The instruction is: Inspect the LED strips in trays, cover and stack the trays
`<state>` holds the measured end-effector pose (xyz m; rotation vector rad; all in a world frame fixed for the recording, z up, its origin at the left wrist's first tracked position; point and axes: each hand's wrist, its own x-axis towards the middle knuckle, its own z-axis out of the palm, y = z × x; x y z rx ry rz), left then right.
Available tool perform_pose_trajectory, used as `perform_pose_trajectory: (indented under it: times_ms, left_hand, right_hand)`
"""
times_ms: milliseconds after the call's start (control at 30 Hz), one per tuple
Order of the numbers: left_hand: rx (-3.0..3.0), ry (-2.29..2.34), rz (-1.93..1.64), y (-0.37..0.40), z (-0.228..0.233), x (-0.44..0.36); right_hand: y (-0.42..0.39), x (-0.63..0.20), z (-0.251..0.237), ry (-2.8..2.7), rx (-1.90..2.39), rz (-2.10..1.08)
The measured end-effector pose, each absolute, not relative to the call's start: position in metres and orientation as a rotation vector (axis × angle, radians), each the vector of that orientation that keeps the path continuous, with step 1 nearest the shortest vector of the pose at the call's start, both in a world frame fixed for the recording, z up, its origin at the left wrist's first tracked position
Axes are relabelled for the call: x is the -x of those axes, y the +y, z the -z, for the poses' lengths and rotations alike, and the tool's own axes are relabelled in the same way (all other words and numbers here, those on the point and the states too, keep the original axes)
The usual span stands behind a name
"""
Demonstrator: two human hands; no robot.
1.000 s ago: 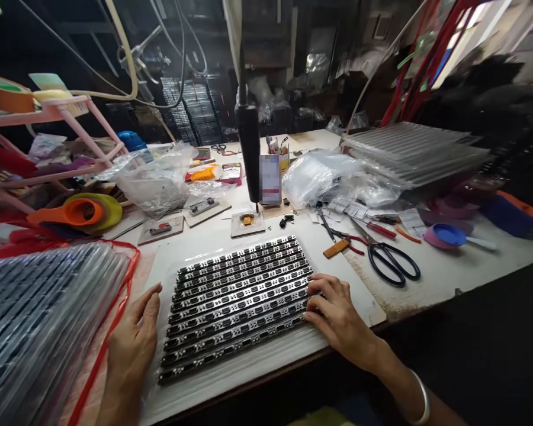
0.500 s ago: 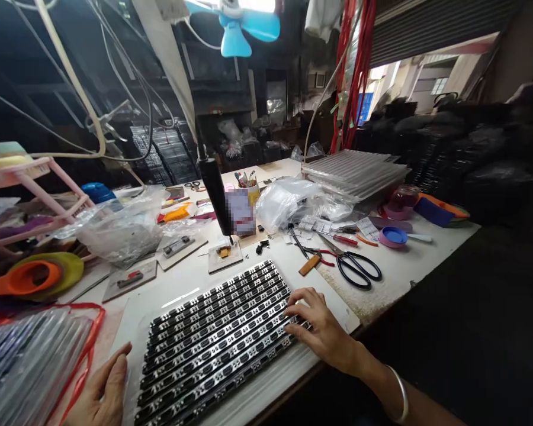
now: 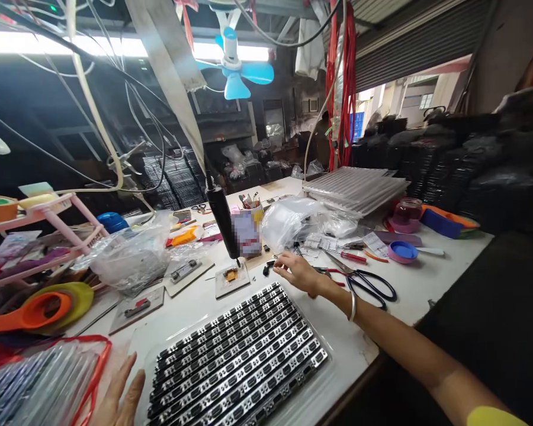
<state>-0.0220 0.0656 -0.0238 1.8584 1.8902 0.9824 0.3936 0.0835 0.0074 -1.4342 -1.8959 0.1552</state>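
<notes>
The white bench [image 3: 395,296] is crowded. Largest, at its near edge, lies a clear tray of black connector rows [image 3: 237,355], flat, between the two hands. Behind it at far right sits a stack of clear trays [image 3: 355,188]; at the left edge another tray stack bound with red cord [image 3: 39,384]. Crumpled plastic bags [image 3: 124,257] and an orange tape roll [image 3: 39,307] fill the left side. A black hanging screwdriver [image 3: 224,222] points down at a small jig plate [image 3: 231,278]. Black scissors [image 3: 368,284] lie right of the right hand [image 3: 299,272], which reaches past the tray, fingers loosely spread, empty, near small black parts [image 3: 267,268]. The left hand [image 3: 119,396] rests open, flat beside the tray's near-left corner
</notes>
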Motion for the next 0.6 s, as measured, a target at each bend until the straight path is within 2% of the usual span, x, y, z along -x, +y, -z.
perform_pose_trajectory:
  times_ms: [233,433,600]
  left_hand:
    - [-1.990,1.779,-0.884,0.057,0.073,0.024]
    - [-2.057,1.870,-0.588,0.060,0.072,0.022]
    - [-1.991,1.837,-0.573,0.061,0.076,0.032]
  right_hand:
    - [0.079,-0.402,0.035,-1.825,1.583,-0.193]
    - [0.080,-0.402,0.039,-1.857,1.656,-0.273]
    - [0.076,-0.401,0.039,-1.899,1.706,-0.368]
